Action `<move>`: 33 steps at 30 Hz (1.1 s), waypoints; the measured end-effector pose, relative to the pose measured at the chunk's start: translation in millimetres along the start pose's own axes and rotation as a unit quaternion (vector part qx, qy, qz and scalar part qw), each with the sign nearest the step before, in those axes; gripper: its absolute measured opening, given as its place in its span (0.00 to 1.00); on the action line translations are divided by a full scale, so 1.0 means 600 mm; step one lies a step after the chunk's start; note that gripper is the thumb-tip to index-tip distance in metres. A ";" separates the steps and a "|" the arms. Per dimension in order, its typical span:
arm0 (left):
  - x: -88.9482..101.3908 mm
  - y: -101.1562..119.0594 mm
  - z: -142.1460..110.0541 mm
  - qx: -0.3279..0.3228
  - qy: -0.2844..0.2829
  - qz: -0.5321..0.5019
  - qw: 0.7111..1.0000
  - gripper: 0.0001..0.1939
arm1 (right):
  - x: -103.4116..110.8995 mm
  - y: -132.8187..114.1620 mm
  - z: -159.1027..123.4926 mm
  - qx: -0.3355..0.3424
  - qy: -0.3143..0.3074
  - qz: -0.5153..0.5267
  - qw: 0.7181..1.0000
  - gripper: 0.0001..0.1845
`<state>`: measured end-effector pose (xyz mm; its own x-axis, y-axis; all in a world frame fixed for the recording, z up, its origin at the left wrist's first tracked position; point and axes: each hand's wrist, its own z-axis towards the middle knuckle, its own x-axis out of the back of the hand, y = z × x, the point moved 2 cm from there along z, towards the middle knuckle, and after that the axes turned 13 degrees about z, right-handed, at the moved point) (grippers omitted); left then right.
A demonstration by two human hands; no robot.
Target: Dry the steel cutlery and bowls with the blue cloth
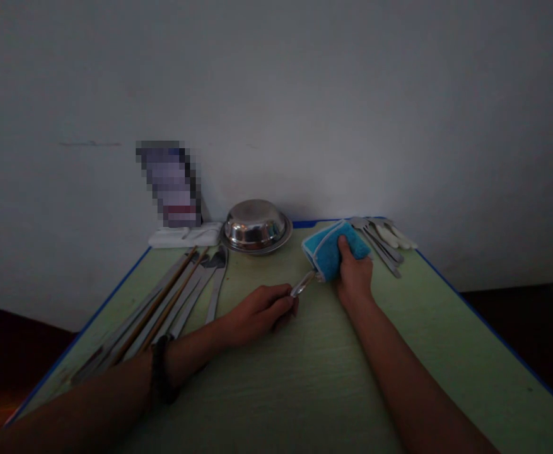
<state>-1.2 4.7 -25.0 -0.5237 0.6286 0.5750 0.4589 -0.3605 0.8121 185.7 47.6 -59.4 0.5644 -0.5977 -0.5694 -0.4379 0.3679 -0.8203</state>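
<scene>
Green table [314, 366], utensil [303, 284] in left grip [261, 313]

Folded blue cloth [324, 253] w/ white trim agst shiny slanted utensil [303, 284], abv tbl [318, 372]

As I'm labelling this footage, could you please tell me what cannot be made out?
All in the head view:
Far end of the shiny metal utensil: hidden by the folded blue cloth.
Anything under the domed steel bowl: covered by it.
Near ends of some long grey metal utensils: behind the left forearm.
Tall tilted panel's face: pixelated.
</scene>
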 end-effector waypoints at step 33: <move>0.004 0.008 -0.002 0.020 0.002 0.040 0.999 0.15 | 0.003 0.000 -0.001 0.030 -0.030 -0.038 0.998 0.22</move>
<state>-1.2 3.9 -19.6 -0.4863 0.5966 0.6384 0.5283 -0.3812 0.7587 186.4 45.9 -60.5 0.6353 -0.5827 -0.5068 -0.3514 0.3663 -0.8616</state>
